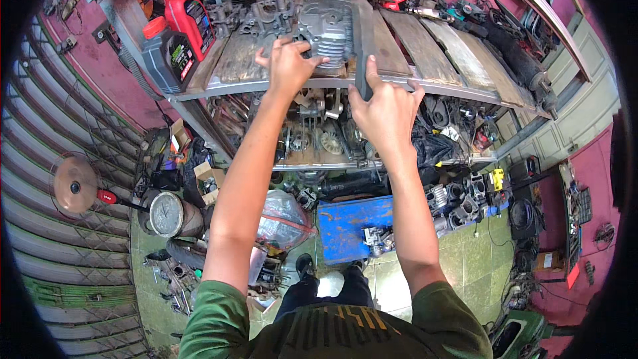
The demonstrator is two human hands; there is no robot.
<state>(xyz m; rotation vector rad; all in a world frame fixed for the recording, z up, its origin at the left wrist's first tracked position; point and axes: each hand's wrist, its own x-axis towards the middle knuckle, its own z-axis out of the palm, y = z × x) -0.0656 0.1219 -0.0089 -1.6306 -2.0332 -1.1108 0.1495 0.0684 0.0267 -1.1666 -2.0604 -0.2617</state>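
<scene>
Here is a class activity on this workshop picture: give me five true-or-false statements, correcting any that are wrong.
1. The left hand is beside the finned metal part. True.
2. A dark grey bottle with a red cap stands by a red bottle. True.
3. The right hand grips the red bottle. False: it is at the dark flat bar.
4. The round fan is at the picture's right. False: it is at the left.
5. The blue board is below the wooden shelf. True.

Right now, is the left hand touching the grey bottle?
Apart. The head view plainly shows wooden shelf boards between the left hand and the grey bottle.
</scene>
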